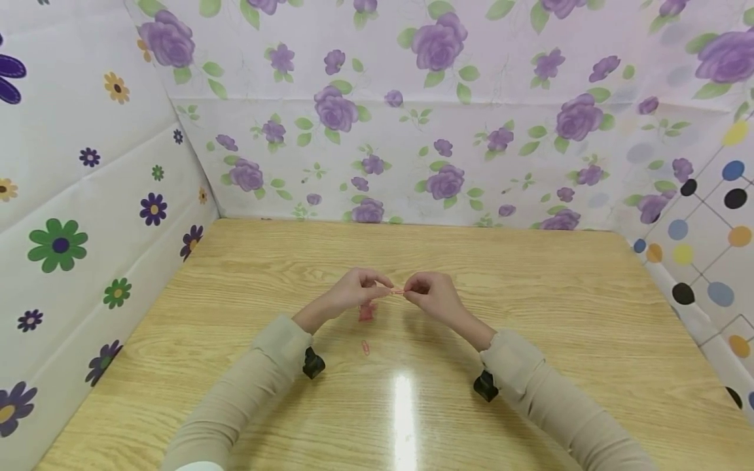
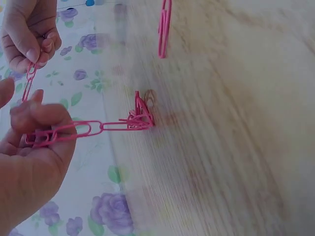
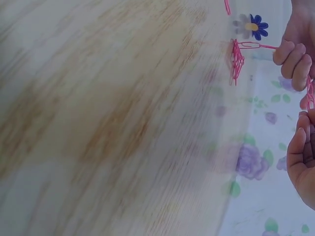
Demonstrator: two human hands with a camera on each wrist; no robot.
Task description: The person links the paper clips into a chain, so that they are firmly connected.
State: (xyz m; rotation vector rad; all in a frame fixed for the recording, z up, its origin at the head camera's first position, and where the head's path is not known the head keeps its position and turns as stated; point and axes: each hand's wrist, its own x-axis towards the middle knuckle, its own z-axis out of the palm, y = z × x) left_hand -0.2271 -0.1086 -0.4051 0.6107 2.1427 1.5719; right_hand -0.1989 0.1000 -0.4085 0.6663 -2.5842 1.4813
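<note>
Pink paper clips linked into a chain (image 2: 89, 129) run through the curled fingers of my left hand (image 2: 37, 147). The chain's lower part lies heaped on the table as a small pile (image 1: 366, 311) below that hand. My right hand (image 1: 434, 296) pinches a pink paper clip (image 2: 30, 77) at the other side, and a short stretch of clips spans the gap between both hands. In the head view my left hand (image 1: 360, 289) faces the right one just above the table. The exact joint between the clips at the fingertips is too small to make out.
A single loose pink paper clip (image 1: 366, 347) lies on the wooden table (image 1: 265, 275), nearer me than the pile. Flower-patterned cloth (image 1: 377, 157) stands behind the table, with more patterned cloth at both sides. A black wrist camera (image 1: 313, 363) hangs under each sleeve.
</note>
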